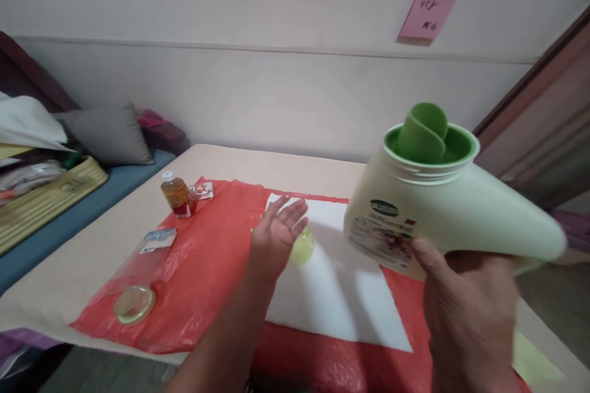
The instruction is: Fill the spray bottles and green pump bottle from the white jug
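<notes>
My right hand (pixel 465 313) grips a large pale green detergent bottle (pixel 442 209), held tilted in the air at the right with its open green spout (pixel 426 135) toward me. My left hand (pixel 276 233) reaches over a white sheet (pixel 341 282) that lies on a red plastic sheet (pixel 207 270). Its fingers are stretched out, and it rests on or holds a translucent yellow-green cap (pixel 303 247); I cannot tell whether it grips the cap.
A small bottle of amber liquid (pixel 176 194) and a small red-and-white packet (pixel 203 190) stand at the red sheet's far left. A clear bottle (pixel 141 276) lies on its side near the table's front edge. Cushions and a yellow crate (pixel 55 196) sit to the left. A pink note (pixel 428 9) hangs on the wall.
</notes>
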The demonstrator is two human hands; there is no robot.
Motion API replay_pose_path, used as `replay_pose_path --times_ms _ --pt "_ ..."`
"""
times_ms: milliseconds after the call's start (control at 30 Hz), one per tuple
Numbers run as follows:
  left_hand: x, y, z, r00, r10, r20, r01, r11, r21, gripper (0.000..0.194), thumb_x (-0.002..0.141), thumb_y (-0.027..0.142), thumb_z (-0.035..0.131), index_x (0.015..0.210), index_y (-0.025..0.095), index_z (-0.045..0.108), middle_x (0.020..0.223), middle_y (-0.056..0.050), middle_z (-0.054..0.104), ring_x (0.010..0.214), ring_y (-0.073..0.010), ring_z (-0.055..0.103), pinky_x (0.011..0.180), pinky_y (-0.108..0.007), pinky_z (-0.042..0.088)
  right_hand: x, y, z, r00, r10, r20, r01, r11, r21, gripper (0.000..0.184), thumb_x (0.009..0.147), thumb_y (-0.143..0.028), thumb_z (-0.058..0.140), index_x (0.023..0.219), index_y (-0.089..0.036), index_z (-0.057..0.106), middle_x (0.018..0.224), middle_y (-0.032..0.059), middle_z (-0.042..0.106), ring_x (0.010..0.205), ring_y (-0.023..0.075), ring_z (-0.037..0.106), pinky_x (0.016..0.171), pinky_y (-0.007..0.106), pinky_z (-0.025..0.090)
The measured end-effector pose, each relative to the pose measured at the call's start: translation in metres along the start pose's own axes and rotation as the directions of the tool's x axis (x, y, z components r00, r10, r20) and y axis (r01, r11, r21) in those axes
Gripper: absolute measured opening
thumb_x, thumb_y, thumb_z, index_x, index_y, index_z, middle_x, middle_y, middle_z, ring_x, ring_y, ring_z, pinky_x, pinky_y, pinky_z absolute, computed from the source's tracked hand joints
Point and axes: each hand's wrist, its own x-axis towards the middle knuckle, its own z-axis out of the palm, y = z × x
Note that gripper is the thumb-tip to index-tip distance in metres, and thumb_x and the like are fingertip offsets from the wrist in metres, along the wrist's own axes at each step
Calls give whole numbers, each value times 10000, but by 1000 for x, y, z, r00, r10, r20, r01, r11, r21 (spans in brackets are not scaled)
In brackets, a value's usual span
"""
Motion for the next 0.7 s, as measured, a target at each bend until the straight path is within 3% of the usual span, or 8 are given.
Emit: replay_pose_path --times_ms 100,267,400,533,700 --pt "7 16 -7 994 75 -84 -75 997 0 317 963 407 476 1094 161 629 1176 -152 689 1117 -231 662 914 -343 536 5 27 16 994 103 -26 -99 988 123 716 734 -318 762 1385 -265 470 1360 56 576 1269 237 514 1170 510 268" --pt "10 22 -10 986 110 -128 -106 994 38 312 946 403 504 1066 159 657 1150 -134 703 1089 -213 676 872 -312 560 11 113 33 974 223 27 -223 946 236 806 705 -348 749 1417 -237 388 1431 88 508 1245 214 525 1140 437 326" --pt "10 20 -11 985 98 -139 -89 993 74 315 945 400 503 1066 156 662 1136 -138 708 1057 -200 687 849 -301 567 9 169 39 961 277 -24 -275 960 61 811 682 -422 729 1398 -214 411 1388 98 533 1252 230 506 1121 414 332" --pt "12 21 -14 986 99 -133 -86 992 93 317 938 403 518 1070 154 664 1165 -148 701 1066 -206 683 854 -304 567 6 189 40 953 293 -76 -296 955 -30 830 661 -467 712 1384 -186 418 1334 111 554 1214 247 511 1095 412 344" --pt "17 29 -18 978 152 -144 -137 985 103 310 931 403 526 1045 154 672 1162 -146 703 1061 -207 684 846 -300 573 2 189 33 936 343 -77 -351 925 -146 746 663 -508 684 1300 -163 505 1260 128 581 1165 282 518 1070 433 347"
